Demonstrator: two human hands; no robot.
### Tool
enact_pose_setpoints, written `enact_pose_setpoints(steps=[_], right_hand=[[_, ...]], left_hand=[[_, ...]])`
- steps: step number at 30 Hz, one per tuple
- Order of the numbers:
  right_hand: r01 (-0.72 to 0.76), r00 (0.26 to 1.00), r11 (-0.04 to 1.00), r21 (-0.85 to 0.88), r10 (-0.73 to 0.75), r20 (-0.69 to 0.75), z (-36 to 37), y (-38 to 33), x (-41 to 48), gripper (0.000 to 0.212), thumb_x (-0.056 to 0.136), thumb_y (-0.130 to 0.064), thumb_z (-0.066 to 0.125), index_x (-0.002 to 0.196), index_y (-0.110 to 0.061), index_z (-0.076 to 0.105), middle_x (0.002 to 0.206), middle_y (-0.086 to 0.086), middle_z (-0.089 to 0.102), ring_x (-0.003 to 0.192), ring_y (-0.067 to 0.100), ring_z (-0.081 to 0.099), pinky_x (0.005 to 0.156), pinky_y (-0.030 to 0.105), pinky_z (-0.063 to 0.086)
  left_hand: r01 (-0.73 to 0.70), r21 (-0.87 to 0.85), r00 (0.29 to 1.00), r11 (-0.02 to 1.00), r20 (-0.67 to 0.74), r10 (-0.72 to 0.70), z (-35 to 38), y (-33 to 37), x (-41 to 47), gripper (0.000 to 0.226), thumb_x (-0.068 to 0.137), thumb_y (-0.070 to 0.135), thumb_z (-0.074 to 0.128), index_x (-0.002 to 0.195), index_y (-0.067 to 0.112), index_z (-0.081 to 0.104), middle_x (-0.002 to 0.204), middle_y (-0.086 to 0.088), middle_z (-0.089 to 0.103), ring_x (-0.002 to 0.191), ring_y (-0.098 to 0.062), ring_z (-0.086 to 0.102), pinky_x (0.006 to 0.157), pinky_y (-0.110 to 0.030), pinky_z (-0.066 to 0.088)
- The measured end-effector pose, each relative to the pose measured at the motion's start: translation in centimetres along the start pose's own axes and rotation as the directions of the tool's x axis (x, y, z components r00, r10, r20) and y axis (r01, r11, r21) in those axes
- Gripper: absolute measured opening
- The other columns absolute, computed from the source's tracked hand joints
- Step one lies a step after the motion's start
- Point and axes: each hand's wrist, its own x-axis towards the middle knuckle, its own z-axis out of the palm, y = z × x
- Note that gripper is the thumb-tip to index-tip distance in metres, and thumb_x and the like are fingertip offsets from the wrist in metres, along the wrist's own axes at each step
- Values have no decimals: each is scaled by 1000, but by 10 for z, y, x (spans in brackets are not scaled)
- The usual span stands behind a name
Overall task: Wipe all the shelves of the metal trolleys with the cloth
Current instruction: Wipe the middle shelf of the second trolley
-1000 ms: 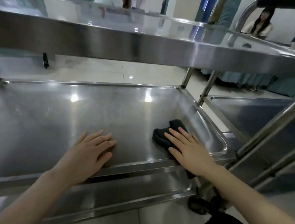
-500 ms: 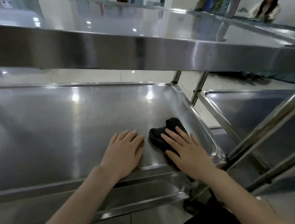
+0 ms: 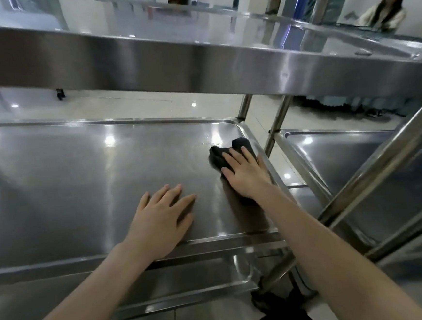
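The right hand [image 3: 247, 176] lies flat, fingers straight, pressing the black cloth [image 3: 221, 156] onto the middle shelf [image 3: 68, 183] near its far right corner, just beside the raised rim. The left hand [image 3: 159, 222] rests spread on the same shelf, holding nothing. A 2nd trolley [image 3: 357, 173] stands at right, possibly touching the 1st.

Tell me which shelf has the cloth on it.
The middle shelf: the black cloth lies by its right rim, pressed under the right hand. The top shelf, the bottom shelf and the neighbouring trolley's shelf show none.
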Motion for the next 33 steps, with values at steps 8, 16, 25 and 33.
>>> enact_pose_setpoints(steps=[8, 16, 25, 33], right_hand=[[-13, 998, 1000, -10, 12, -55, 8, 34, -125, 58, 97, -57, 14, 152, -41, 10, 161, -20, 2, 145, 3, -16, 116, 39, -9], [-151, 988, 988, -2, 152, 11, -7, 16, 4, 55, 102, -46, 17, 155, -32, 11, 163, -14, 1, 149, 13, -12, 119, 48, -9], [75, 995, 997, -27, -76, -56, 10, 31, -141, 60, 93, -64, 8, 150, -47, 2, 156, -29, -9, 142, -1, -25, 110, 30, -20], [-245, 969, 969, 25, 245, -5, -2, 2, 1, 56, 101, -48, 20, 155, -33, 13, 163, -13, 4, 150, 17, -9, 119, 50, -8]], left_hand=[[-3, 20, 1000, 1000, 10, 3, -1, 3, -5, 54, 96, 56, 22, 148, 43, 26, 159, 6, 23, 147, -22, 15, 119, -47, 15], [0, 22, 1000, 1000, -1, 0, 1, 1, -2, 53, 97, 56, 21, 148, 46, 19, 160, 11, 16, 148, -17, 11, 119, -44, 15], [-9, -2, 1000, 1000, -28, 9, 1, -1, -4, 52, 95, 58, 26, 145, 43, 32, 157, 8, 28, 146, -20, 20, 119, -44, 17], [-113, -35, 989, 993, 95, 116, -21, -26, 3, 52, 95, 57, 35, 145, 41, 32, 157, 9, 27, 145, -14, 20, 120, -41, 13]])
